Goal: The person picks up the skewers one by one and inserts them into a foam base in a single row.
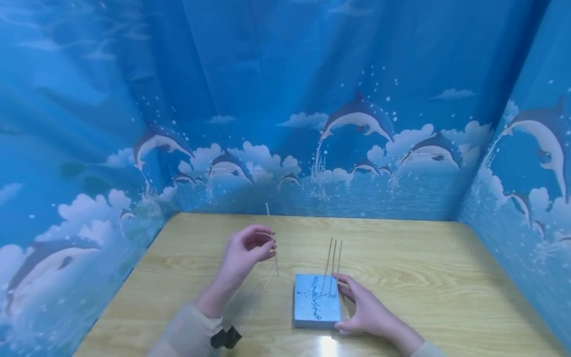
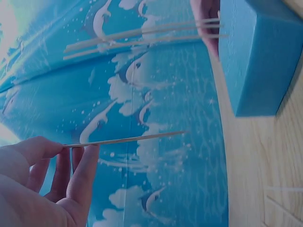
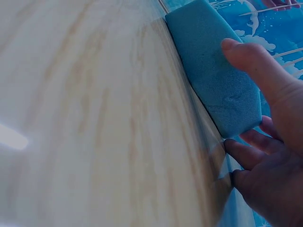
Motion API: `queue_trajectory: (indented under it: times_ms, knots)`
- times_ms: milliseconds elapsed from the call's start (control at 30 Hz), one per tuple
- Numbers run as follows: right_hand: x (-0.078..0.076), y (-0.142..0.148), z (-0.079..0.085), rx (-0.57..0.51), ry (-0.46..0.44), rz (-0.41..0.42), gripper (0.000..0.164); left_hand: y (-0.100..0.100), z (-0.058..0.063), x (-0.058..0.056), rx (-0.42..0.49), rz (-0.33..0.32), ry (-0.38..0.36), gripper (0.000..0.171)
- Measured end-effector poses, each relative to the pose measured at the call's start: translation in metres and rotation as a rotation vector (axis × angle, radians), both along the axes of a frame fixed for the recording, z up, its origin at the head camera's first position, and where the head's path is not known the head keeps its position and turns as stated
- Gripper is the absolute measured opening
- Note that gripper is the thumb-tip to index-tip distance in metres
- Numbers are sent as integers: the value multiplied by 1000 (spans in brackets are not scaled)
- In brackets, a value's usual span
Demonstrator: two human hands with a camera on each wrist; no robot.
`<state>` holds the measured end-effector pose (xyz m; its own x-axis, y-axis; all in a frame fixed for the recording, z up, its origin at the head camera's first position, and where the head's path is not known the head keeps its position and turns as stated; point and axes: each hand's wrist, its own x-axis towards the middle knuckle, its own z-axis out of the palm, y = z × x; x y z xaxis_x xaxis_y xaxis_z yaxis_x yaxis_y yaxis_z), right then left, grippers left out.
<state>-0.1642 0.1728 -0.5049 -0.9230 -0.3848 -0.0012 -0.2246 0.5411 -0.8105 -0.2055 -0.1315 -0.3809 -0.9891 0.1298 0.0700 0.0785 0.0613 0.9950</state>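
Wearing a pale sleeve point(image 1: 183, 329), nearest the camera, and reaching in from the left of the blue foam-like block point(image 1: 328, 308). Rising behind and to both sides of the block in a printed curtain point(image 1: 258, 99), softly folding, showing dolphins and white clouds. Spreading beneath the block in a smooth, yellowish, wood-grained table point(image 1: 415, 258), catching one bright reflection in front of it.

Keeping both hands apart: holding the block's right side with the right hand point(image 1: 366, 308), setting thumb near its front corner and fingers toward its back corner; raising the left hand point(image 1: 243, 253) to the left of the block and pinching one stick point(image 2: 137, 138) between thumb and fingertips.

Resting flat on the table, showing straight edges and a matte, faintly grainy surface in the block. Looking partway along, by judgement: bearing three standing sticks point(image 1: 333, 267) right of the block's middle, holding a fourth clear of it, and leaving a few loose sticks point(image 2: 284, 208) lying to its left, seemingly yet to be used. Showing slim, straight, pale, wood-like shafts, tapering at the held one's lower end. Dotting the block's top with dark specks point(image 1: 314, 297), possibly holes, being too small to tell.
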Motion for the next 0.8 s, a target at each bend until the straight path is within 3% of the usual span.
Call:
queue_trajectory:
  times_ms: [533,800]
  knots:
    - [2,-1,1,-3,58,23,113,54,-10,12,-30,-148,58,25]
    - [1,-1,1,-11,56,30,112,64,-18,14,-52,-138,82,23]
